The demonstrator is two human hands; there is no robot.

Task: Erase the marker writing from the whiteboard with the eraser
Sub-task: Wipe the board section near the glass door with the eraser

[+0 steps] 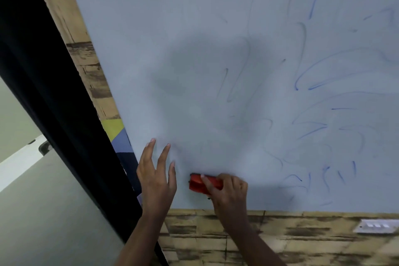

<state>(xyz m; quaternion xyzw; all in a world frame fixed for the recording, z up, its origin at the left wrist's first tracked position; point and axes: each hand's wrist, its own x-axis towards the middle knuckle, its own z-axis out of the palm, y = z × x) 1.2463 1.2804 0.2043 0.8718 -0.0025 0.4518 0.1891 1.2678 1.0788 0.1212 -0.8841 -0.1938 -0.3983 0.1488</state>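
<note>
The whiteboard [216, 60] is filling the frame, blue smears lingering right. Your left hand [156, 177] is bracing it, fingers spread. Your right hand [228, 192] is gripping the light, rigid eraser [197, 183] lower center; keep holding its back.

Setting: indoor room of the office, classroom or meeting-room sort; which of these cannot be told. Evidence: a large wall-mounted whiteboard [194, 60] fills most of the view, with smeared blue marker traces [323, 84] across its right half. The wall [216, 237] around and below it carries a printed wood-plank or brick-pattern covering. A white switch plate [376, 226] is fixed low on that wall, right of centre. A dark door frame [54, 97] borders the left side, plain pale wall beyond.
</note>
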